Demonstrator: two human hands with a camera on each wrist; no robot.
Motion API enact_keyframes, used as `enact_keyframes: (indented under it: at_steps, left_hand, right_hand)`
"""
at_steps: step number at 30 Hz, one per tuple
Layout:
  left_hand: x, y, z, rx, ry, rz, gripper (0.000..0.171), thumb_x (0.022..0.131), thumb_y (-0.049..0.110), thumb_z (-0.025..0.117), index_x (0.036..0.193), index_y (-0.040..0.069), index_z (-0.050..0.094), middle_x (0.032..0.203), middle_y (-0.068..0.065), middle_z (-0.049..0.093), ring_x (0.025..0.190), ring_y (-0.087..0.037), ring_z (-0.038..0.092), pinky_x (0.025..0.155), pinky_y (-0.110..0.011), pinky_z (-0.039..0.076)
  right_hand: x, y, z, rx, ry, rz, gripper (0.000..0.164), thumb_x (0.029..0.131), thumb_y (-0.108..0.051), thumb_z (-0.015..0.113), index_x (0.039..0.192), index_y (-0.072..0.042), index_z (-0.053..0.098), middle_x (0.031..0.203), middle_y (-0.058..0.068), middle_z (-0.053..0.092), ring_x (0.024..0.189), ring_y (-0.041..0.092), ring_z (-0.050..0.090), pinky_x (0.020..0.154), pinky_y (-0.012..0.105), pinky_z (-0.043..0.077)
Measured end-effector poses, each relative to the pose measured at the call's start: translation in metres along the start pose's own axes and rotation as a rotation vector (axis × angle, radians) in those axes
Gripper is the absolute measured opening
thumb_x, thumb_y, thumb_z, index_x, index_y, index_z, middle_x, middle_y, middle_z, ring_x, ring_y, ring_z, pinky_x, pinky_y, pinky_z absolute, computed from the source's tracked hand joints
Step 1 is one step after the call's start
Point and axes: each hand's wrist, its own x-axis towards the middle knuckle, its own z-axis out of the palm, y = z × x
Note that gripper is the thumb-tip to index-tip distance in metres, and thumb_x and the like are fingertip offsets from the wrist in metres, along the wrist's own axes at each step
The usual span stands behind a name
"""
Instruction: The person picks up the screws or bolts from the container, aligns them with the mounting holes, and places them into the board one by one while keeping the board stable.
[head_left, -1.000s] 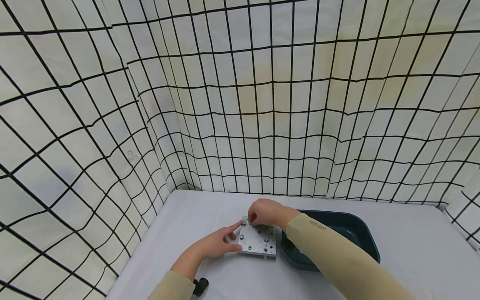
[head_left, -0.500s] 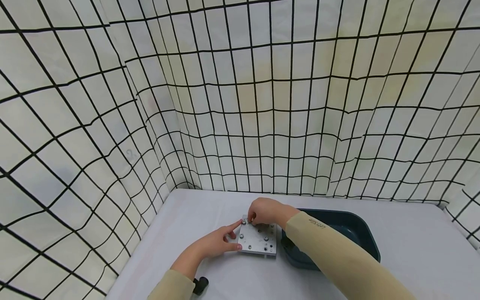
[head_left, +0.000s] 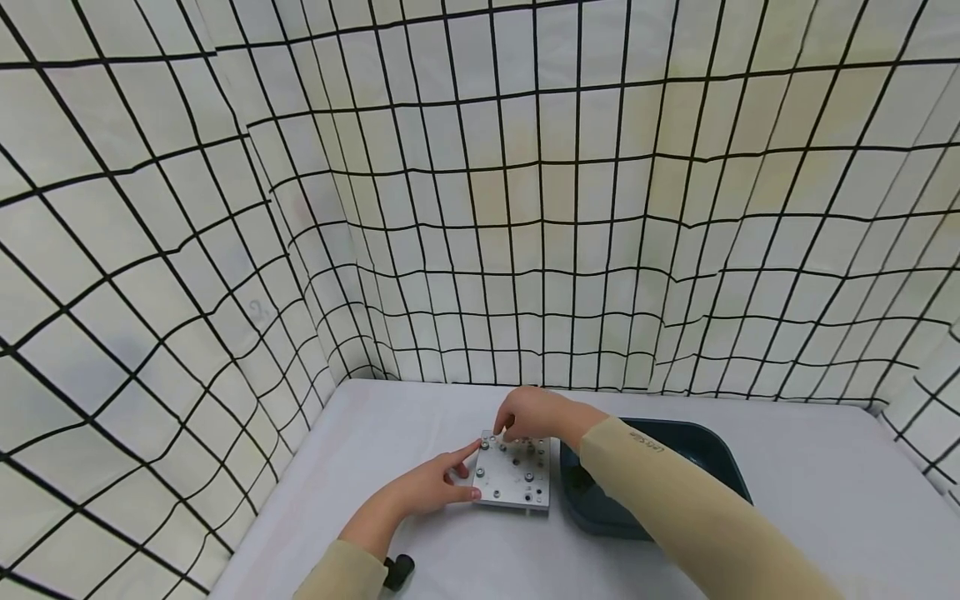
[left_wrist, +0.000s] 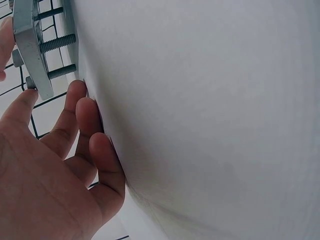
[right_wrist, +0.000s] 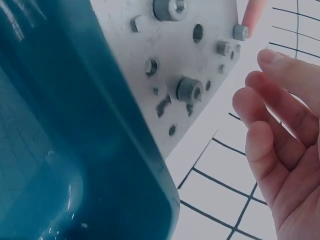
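Note:
A silver metal plate [head_left: 510, 489] studded with socket-head bolts [head_left: 480, 472] lies on the white tabletop. In the left wrist view, threaded shanks [left_wrist: 57, 43] stick out below the plate [left_wrist: 30, 55]. My left hand [head_left: 423, 489] steadies its left side: the thumb touches the near corner, the index fingertip a bolt head at the far corner. The other fingers rest against the tabletop. Over the plate's far edge is my right hand [head_left: 536, 411], fingers loosely bent. The right wrist view shows those fingers [right_wrist: 260, 140] apart from the bolt heads [right_wrist: 190, 91], with nothing visible between them.
A dark teal bin [head_left: 701, 429] stands just right of the plate, under my right forearm. A small black object [head_left: 401, 571] sits beside my left wrist. White walls with a black grid [head_left: 543, 250] rise behind and to the left.
My right hand has lifted slightly off the far part of the plate, and its fingers have loosened. More bolts there now show. The left hand stays in place.

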Motion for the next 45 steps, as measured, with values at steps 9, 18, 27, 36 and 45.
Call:
enact_keyframes:
  at_steps: [9, 18, 27, 36, 45]
  left_hand:
    - [0.001, 0.002, 0.001, 0.017, 0.005, -0.008, 0.084, 0.084, 0.044, 0.078, 0.155, 0.029, 0.035, 0.115, -0.001, 0.055, 0.088, -0.018, 0.051, 0.073, -0.037, 0.044]
    - [0.0, 0.001, 0.001, 0.019, 0.025, 0.001, 0.084, 0.084, 0.044, 0.078, 0.155, 0.031, 0.035, 0.118, -0.002, 0.055, 0.088, -0.017, 0.051, 0.073, -0.037, 0.044]
    - [0.0, 0.0, 0.001, 0.017, 0.027, 0.013, 0.085, 0.083, 0.044, 0.078, 0.155, 0.028, 0.036, 0.117, -0.002, 0.055, 0.087, -0.017, 0.051, 0.072, -0.036, 0.043]
    - [0.0, 0.0, 0.002, 0.007, 0.024, 0.015, 0.085, 0.083, 0.043, 0.078, 0.155, 0.028, 0.036, 0.116, -0.002, 0.054, 0.086, -0.017, 0.051, 0.071, -0.036, 0.043]
    - [0.001, 0.0, 0.002, 0.014, 0.023, 0.013, 0.085, 0.083, 0.044, 0.078, 0.155, 0.029, 0.035, 0.116, -0.002, 0.054, 0.086, -0.017, 0.05, 0.072, -0.036, 0.043]
  right_hand:
    - [-0.026, 0.012, -0.019, 0.054, 0.019, -0.03, 0.017, 0.092, -0.019, 0.072, 0.108, -0.018, 0.078, 0.09, -0.011, 0.066, 0.076, 0.006, 0.06, 0.069, 0.027, 0.051]
    - [-0.063, 0.046, -0.03, 0.042, 0.092, -0.059, 0.014, 0.092, -0.021, 0.073, 0.103, -0.025, 0.078, 0.089, -0.014, 0.067, 0.079, 0.004, 0.061, 0.071, 0.027, 0.05]
    - [-0.102, 0.096, -0.024, 0.072, 0.071, -0.066, 0.018, 0.09, -0.019, 0.074, 0.107, -0.016, 0.078, 0.103, -0.009, 0.072, 0.093, 0.007, 0.066, 0.08, 0.03, 0.052]
    - [-0.12, 0.127, -0.017, 0.104, 0.04, -0.062, 0.019, 0.091, -0.017, 0.072, 0.108, -0.011, 0.077, 0.1, -0.006, 0.072, 0.089, 0.006, 0.066, 0.075, 0.027, 0.052]
    - [-0.124, 0.134, -0.01, -0.016, 0.008, 0.014, 0.01, 0.087, -0.011, 0.075, 0.097, -0.015, 0.076, 0.089, -0.011, 0.068, 0.079, 0.004, 0.062, 0.073, 0.029, 0.051]
